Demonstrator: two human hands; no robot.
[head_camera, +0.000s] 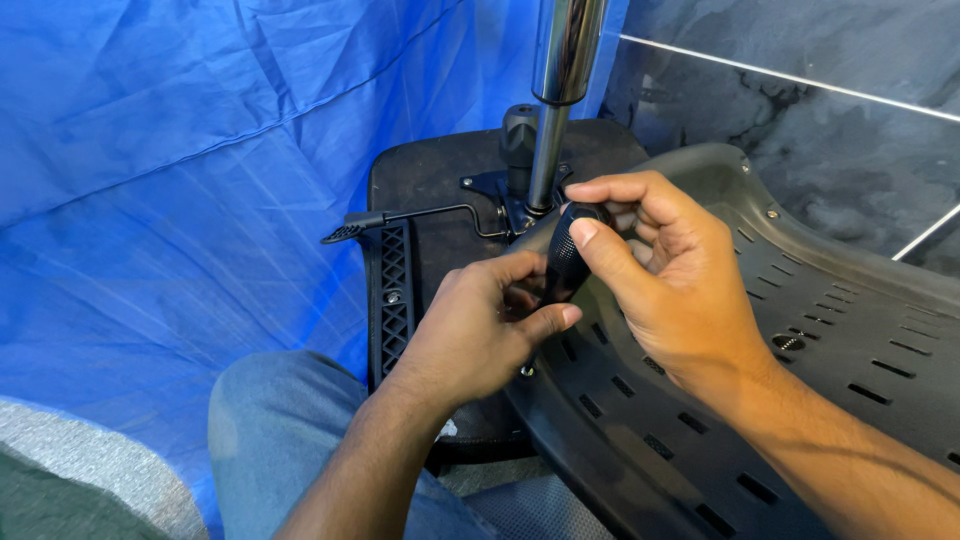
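My right fingers (600, 245) wrap the top of the black handle (566, 262); my left hand (480, 325) pinches its lower end. It stands nearly upright over the slotted shell (800, 330), just beside the chrome post (548, 150).

From my seat the head view is evenly bright, with soft daylight filtering through the blue tarp (150, 180) and tinting the left side. I see streaked glare on the chrome gas-lift column (566, 50) at the top edge. Soft shadow pools beneath both hands. Focus is sharp at centre; the bottom-left corner blurs slightly.
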